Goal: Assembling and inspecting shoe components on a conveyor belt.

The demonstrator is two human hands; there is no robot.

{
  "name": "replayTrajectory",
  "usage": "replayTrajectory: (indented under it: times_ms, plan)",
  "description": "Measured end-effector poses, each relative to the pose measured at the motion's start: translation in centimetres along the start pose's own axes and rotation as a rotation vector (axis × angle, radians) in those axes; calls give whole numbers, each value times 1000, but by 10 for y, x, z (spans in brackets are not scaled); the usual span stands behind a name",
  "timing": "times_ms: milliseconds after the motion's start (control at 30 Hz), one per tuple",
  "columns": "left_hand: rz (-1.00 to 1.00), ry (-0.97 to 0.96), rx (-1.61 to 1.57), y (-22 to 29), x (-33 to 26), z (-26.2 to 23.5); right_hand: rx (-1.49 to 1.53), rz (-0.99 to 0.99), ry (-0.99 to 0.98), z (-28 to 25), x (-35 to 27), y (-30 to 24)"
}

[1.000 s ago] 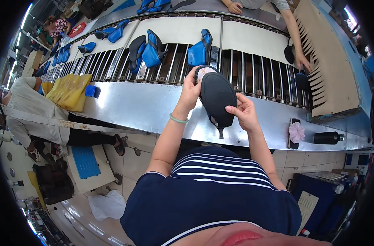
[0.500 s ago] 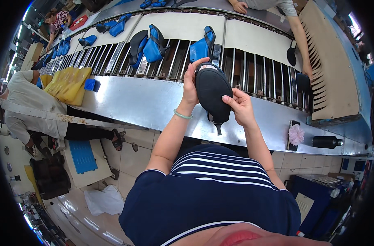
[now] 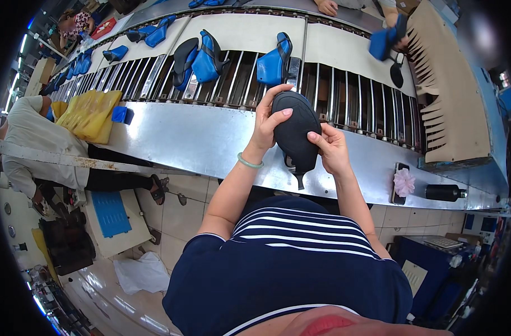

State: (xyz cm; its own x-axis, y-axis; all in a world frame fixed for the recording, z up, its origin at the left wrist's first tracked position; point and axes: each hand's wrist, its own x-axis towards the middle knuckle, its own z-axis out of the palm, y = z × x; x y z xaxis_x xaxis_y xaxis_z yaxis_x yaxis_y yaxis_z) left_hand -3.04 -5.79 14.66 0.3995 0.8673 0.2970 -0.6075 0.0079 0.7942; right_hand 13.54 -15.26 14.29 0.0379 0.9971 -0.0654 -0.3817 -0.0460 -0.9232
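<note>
Between both hands I hold a black shoe [image 3: 298, 134], sole side toward me, its toe end pointing away and a thin strap and narrow piece hanging at the near end. My left hand [image 3: 266, 120] wraps its left edge, the thumb lying flat on the sole near the toe. My right hand [image 3: 333, 147] grips the right edge with the thumb pressed on the sole. The fingers behind the shoe are partly hidden. Just beyond stands a blue shoe last with black straps [image 3: 275, 63], on the roller conveyor.
The metal ledge [image 3: 177, 131] runs before me. Further blue lasts [image 3: 208, 59] stand on the conveyor rollers [image 3: 345, 95]. At right are a phone with a pink flower [image 3: 403, 183], a black bottle [image 3: 445, 192] and a fringed cover [image 3: 451, 84]. A co-worker's hand holds a blue last [image 3: 384, 42].
My left thumb has moved onto the sole, and the pale patch at the toe is covered. At the upper right, a co-worker's hand has come up from the conveyor's near edge, holding a blue last.
</note>
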Motion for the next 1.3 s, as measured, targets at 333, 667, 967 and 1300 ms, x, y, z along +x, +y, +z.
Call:
replayTrajectory:
  times_ms: [333,667,967,1300]
  plan:
    - [-10,-16,-5,-2,-6,3,27,0,24,-3,-7,5]
    - [-14,-26,-22,-3,-9,6,26,-2,9,-9,-10,9]
    - [-6,-36,13,-6,-10,7,7,-15,33,-8,-14,7]
    - [-1,-51,-28,-3,-12,7,20,-12,9,-11,-16,12]
